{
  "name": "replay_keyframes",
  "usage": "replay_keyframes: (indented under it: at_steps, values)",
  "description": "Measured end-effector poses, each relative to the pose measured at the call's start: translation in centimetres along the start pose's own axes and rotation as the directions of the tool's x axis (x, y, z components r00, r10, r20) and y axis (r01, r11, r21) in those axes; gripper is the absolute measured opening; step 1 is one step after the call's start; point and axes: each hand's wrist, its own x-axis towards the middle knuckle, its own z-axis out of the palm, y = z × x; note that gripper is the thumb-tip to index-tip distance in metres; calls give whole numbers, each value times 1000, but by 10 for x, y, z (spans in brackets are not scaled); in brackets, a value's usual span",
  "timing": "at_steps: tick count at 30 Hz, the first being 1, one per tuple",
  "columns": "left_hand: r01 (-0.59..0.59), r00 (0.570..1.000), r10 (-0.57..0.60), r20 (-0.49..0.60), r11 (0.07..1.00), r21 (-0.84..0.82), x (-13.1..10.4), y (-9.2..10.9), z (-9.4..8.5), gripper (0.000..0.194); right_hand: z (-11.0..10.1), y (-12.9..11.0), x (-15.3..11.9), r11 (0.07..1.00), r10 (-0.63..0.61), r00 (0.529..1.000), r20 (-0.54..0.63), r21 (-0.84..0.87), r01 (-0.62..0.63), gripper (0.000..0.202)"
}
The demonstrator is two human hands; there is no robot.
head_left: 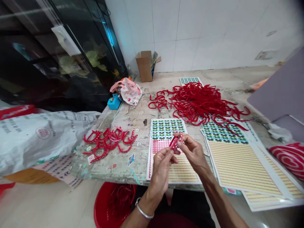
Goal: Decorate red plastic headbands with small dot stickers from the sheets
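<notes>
Both hands meet over a sticker sheet point(158, 147) printed with green-and-blue pictures, pink dotted strips and yellow striped strips. Between the fingers is a short curved red band point(174, 142), with a white-dotted pink strip along part of it. My left hand point(163, 161) pinches the band's lower end, thumb and fingers together. My right hand point(191, 148) grips the upper end, where the dotted strip shows by the thumb. Fingers cover parts of the band. To the left lies a small pile of dotted red bands point(111, 139); farther back is a big heap of plain red bands point(199, 98).
More sticker sheets point(239, 164) overlap at the right. A cardboard box point(144, 68), a white-and-pink bag point(130, 90) and a blue container point(114, 102) stand at the back. A red basin point(99, 202) holding red bands sits below the table edge. White sacking point(47, 136) bulges at left.
</notes>
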Motion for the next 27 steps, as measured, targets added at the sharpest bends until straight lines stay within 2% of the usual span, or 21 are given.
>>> replay_keyframes:
  at_steps: [8,27]
  values:
    - [1,1000,-1,2,1000,7,0,-2,3,13,0,5,-2,998,17,1000,0,56,-17,14]
    - [-15,1000,16,19,1000,-6,-4,-5,1,14,4,9,-6,999,35,999,-32,18,-35,14]
